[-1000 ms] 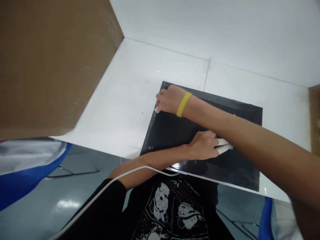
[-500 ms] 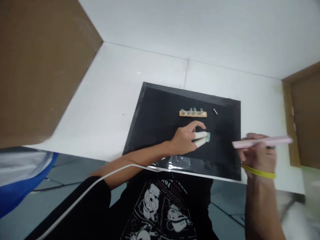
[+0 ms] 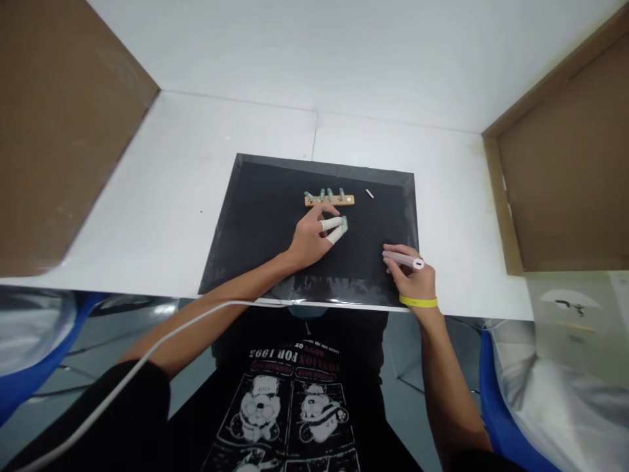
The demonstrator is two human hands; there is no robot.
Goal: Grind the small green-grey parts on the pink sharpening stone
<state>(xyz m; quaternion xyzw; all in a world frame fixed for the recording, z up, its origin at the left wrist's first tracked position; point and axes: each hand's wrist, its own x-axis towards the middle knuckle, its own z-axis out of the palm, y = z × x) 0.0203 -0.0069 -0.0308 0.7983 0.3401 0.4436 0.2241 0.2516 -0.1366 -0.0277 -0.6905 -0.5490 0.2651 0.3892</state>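
A black mat [image 3: 255, 223] lies on the white table [image 3: 162, 196]. Near its far edge rests a small wooden strip [image 3: 329, 199] with several pale green pegs standing in it. My left hand [image 3: 314, 235] rests on the mat just below that strip, fingers curled, two fingertips in white covers pinching a small greenish piece. My right hand [image 3: 411, 275], with a yellow wristband, sits at the mat's near right corner and grips a pink pen-like tool [image 3: 403, 260]. A tiny white bit [image 3: 369, 193] lies to the right of the strip.
Brown cardboard panels stand at the left [image 3: 59, 131] and right [image 3: 570, 177] of the table, with a white wall behind. Blue chairs with clear plastic bags [image 3: 555, 380] flank me. A white cable [image 3: 147, 354] runs along my left arm.
My right hand came back from the mat's far left corner, swung out to the right with the pink tool, and now rests at the mat's near right corner. The wooden strip became visible.
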